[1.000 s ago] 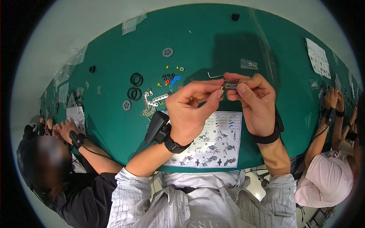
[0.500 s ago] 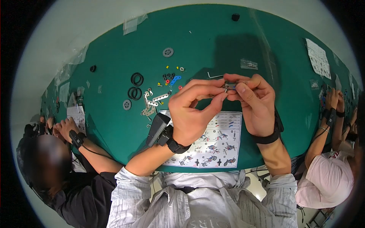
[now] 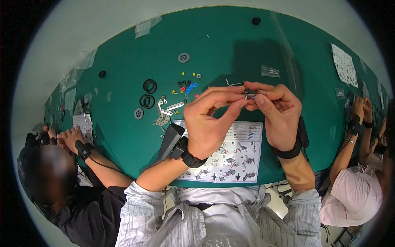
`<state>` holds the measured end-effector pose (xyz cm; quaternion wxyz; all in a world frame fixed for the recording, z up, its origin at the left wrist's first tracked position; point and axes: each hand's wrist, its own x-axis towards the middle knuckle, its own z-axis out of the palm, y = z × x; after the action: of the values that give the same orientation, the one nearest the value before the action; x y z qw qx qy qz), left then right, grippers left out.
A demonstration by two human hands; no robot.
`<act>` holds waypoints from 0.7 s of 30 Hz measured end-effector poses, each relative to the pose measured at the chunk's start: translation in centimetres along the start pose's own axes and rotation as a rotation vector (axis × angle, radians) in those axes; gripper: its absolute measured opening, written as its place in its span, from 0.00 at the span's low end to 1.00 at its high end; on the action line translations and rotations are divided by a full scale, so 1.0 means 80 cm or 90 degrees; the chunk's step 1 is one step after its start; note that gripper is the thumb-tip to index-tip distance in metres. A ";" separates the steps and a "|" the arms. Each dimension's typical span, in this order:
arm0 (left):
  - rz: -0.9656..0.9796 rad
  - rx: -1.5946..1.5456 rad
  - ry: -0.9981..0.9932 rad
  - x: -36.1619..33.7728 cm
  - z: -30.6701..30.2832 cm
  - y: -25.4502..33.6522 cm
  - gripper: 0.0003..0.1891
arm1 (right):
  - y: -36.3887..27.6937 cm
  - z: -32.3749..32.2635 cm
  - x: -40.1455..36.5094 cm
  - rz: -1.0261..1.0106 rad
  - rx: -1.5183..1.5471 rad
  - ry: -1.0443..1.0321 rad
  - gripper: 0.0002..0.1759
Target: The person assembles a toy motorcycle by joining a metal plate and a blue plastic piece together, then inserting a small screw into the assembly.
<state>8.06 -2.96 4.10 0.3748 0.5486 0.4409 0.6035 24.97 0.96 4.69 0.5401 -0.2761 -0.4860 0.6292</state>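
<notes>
Both my hands meet above the instruction sheet (image 3: 242, 164), pinching a small metal assembly (image 3: 249, 94) with a bit of blue on it. My left hand (image 3: 212, 117) is closed, its thumb and fingers at the assembly's left end. My right hand (image 3: 279, 113) grips the other end between thumb and fingers. The fingertips cover most of the assembly. Just beyond them lies a hex key (image 3: 234, 83). Left of my left hand are silver perforated strips (image 3: 175, 106), a blue bracket (image 3: 191, 87) and small black rings (image 3: 185, 83).
Black tyres (image 3: 149, 86) and grey toothed wheels (image 3: 184, 57) lie on the green table (image 3: 214, 53). A small plastic bag (image 3: 270, 71) sits beyond my right hand. Co-workers sit at both sides, one in a black sleeve (image 3: 96, 210), another in a pink shirt (image 3: 354, 197).
My right wrist has turned slightly and its hand has shifted a little to the right. Both hands still pinch the assembly, and the loose parts lie as before.
</notes>
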 end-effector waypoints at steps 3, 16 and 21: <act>-0.007 0.019 -0.006 -0.001 -0.002 0.001 0.11 | 0.000 0.001 -0.002 -0.007 -0.009 0.001 0.05; -0.006 0.041 -0.030 0.003 -0.002 0.009 0.08 | -0.003 0.003 -0.005 -0.045 -0.042 -0.009 0.05; -0.050 -0.013 -0.024 0.002 0.000 0.014 0.08 | -0.001 0.004 -0.006 -0.071 -0.050 -0.014 0.05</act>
<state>8.09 -3.21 5.23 0.4117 0.5386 0.4487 0.5824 24.80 0.41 4.80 0.5576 -0.2630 -0.5306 0.5817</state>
